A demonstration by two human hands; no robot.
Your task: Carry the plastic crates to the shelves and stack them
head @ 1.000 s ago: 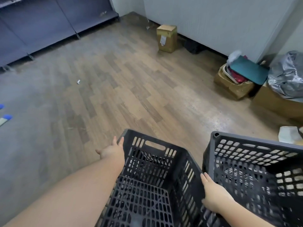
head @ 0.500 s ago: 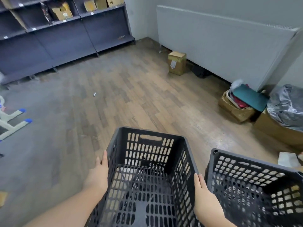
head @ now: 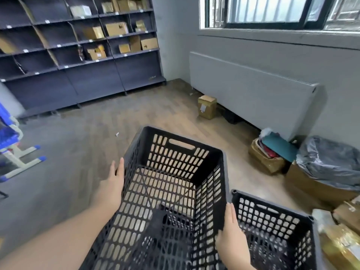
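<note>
I hold an empty black plastic crate [head: 175, 158] with slotted walls in front of me, lifted off the floor. My left hand [head: 114, 185] presses flat against its left wall, and my right hand [head: 230, 233] presses against its right wall. A second black crate [head: 272, 225] stands at the lower right, just beside my right hand. The dark shelves [head: 81, 53] line the far left wall, with cardboard boxes on their upper levels.
A small cardboard box [head: 207, 106] sits on the wooden floor by the white radiator [head: 253, 88]. Open boxes [head: 266, 160] and a grey bag [head: 331, 162] crowd the right wall. A blue-footed frame [head: 17, 154] stands at the left. Gold-wrapped packages [head: 339, 248] lie at the lower right.
The crate has risen between my hands, away from the second crate. My view has tilted up, so the shelves and the window have come into sight.
</note>
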